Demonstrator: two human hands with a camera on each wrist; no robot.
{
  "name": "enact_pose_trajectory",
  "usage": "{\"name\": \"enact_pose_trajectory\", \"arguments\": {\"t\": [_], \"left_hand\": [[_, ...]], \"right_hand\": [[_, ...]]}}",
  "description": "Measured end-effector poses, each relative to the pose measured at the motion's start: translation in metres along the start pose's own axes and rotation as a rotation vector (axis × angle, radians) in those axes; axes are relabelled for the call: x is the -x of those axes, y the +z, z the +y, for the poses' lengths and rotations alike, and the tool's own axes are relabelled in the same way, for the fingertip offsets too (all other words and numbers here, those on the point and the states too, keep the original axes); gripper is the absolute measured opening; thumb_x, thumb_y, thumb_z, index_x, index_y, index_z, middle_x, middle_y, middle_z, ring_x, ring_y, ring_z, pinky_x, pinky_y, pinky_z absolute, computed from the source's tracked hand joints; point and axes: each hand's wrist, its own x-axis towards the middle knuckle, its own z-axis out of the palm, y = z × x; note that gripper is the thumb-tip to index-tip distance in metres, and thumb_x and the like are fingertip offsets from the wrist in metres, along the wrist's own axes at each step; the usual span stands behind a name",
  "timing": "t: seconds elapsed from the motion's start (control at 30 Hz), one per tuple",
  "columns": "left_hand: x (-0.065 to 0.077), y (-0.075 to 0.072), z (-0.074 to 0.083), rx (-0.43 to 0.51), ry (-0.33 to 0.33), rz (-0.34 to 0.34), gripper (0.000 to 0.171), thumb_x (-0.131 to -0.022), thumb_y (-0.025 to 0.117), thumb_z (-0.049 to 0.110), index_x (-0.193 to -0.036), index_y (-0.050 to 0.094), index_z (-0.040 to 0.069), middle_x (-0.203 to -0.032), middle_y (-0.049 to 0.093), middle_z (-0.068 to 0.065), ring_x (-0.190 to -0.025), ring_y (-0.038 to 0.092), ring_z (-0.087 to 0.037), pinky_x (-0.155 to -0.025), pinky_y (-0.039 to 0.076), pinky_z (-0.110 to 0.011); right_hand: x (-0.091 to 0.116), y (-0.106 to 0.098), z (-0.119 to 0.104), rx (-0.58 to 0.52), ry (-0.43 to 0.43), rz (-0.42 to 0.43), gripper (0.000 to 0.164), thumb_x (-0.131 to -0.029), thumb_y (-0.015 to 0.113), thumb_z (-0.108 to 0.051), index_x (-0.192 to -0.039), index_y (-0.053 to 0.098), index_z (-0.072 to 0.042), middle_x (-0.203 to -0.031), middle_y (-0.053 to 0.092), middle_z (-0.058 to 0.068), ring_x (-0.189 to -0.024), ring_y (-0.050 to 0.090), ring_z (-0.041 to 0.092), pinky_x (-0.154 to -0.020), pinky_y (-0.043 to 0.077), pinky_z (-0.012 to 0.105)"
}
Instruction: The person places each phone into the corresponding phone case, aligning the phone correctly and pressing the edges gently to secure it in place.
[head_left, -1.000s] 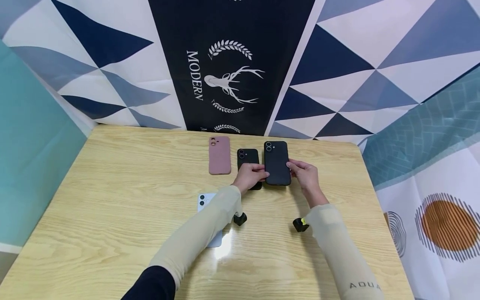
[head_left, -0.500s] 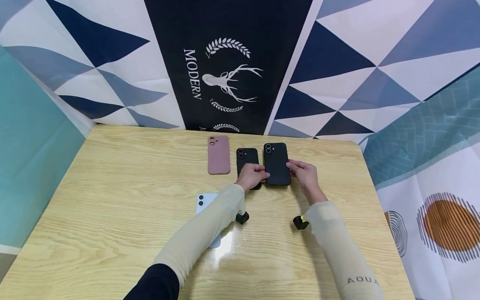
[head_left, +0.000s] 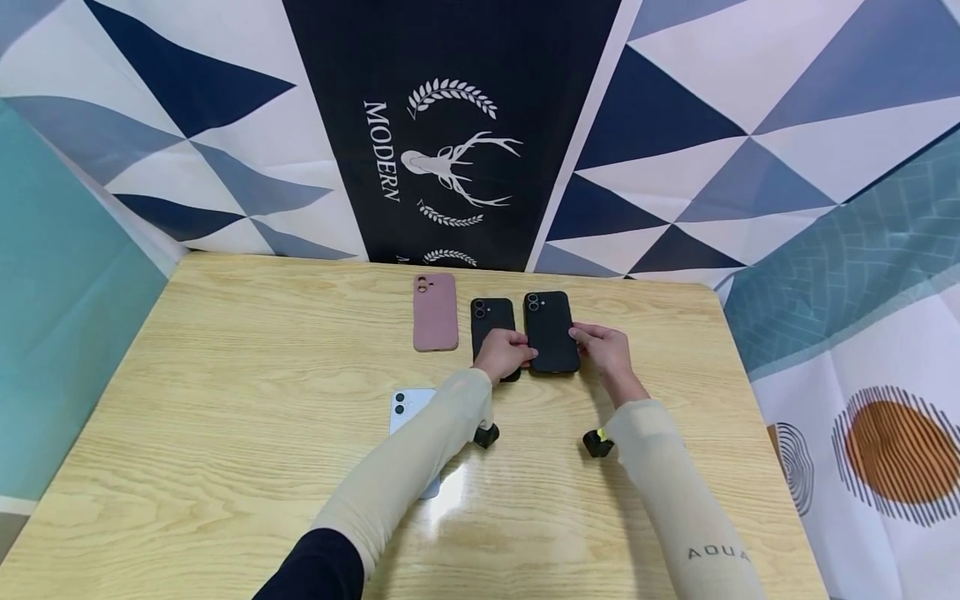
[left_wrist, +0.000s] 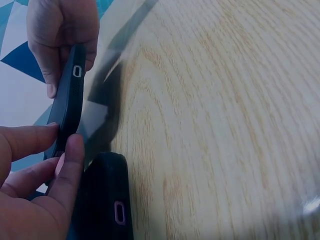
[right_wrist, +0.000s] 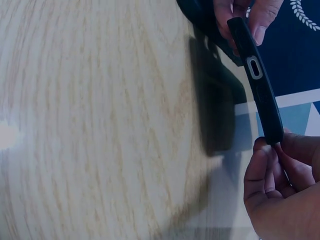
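Note:
A black-cased phone [head_left: 551,333] with two camera lenses facing up is held by its side edges, raised off the table with its shadow beneath it. My left hand [head_left: 504,353] pinches the left edge between thumb and fingers. The right edge is pinched by my right hand [head_left: 606,350]. In the right wrist view, the charging port on the phone's bottom edge [right_wrist: 255,68] faces the camera. Under my left hand lies a second black phone or case [head_left: 491,317], partly hidden by that hand.
Left of the second black one lies a pink phone case [head_left: 435,317] with open camera holes. A pale phone [head_left: 408,404] is nearer, partly covered by my left sleeve [head_left: 405,458]. A patterned cloth backdrop [head_left: 465,208] stands behind the wooden table [head_left: 262,375].
The far end of the held phone has dropped slightly, changing its tilt. Both hands keep their grip on its edges. The head view has shifted a little.

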Motion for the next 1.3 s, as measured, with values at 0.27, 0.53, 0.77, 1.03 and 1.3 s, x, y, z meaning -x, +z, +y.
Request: {"name": "enact_pose_trajectory", "arguments": {"t": [0.27,0.53,0.77,1.03,1.3], "left_hand": [[-0.003,0.002,-0.001,-0.123,-0.001,0.009,0.032,-0.088,0.065,0.014,-0.117,0.063,0.001,-0.112,0.066,-0.012,-0.087,0.069,-0.018,-0.078,0.056,-0.026],[-0.004,0.005,0.005,-0.237,-0.012,0.03,0.031,-0.088,0.065,0.016,-0.115,0.063,0.002,-0.109,0.066,-0.011,-0.098,0.064,-0.019,-0.088,0.052,-0.032],[-0.004,0.01,0.008,-0.342,0.019,0.078,0.03,-0.087,0.065,0.015,-0.114,0.065,0.001,-0.113,0.065,-0.012,-0.106,0.06,-0.022,-0.091,0.051,-0.033],[-0.003,0.014,0.01,-0.459,0.068,0.088,0.023,-0.089,0.063,0.013,-0.107,0.067,0.0,-0.104,0.066,-0.012,-0.095,0.062,-0.021,-0.08,0.053,-0.03],[-0.005,0.017,0.011,-0.502,0.055,0.068,0.015,-0.089,0.061,0.011,-0.097,0.068,0.001,-0.098,0.066,-0.011,-0.081,0.06,-0.019,-0.065,0.049,-0.027]], "right_hand": [[-0.006,0.002,0.007,0.047,0.014,0.0,0.035,-0.091,0.061,-0.021,-0.121,0.062,-0.002,-0.07,0.057,-0.016,-0.067,0.052,0.001,-0.061,0.047,0.011],[-0.01,0.002,0.012,0.068,0.024,0.001,0.035,-0.091,0.061,-0.021,-0.12,0.062,-0.001,-0.067,0.057,-0.017,-0.064,0.052,0.001,-0.06,0.047,0.012],[-0.011,0.003,0.012,0.134,0.017,0.015,0.032,-0.091,0.062,-0.023,-0.115,0.066,-0.002,-0.081,0.063,-0.007,-0.065,0.054,0.003,-0.061,0.048,0.014],[-0.009,0.004,0.006,0.238,0.028,0.032,0.03,-0.091,0.062,-0.025,-0.11,0.069,-0.003,-0.09,0.066,0.004,-0.064,0.055,0.004,-0.062,0.048,0.015],[-0.006,0.004,-0.001,0.296,0.04,0.047,0.029,-0.089,0.063,-0.022,-0.108,0.069,-0.001,-0.107,0.069,0.016,-0.058,0.057,0.001,-0.059,0.047,0.014]]}}
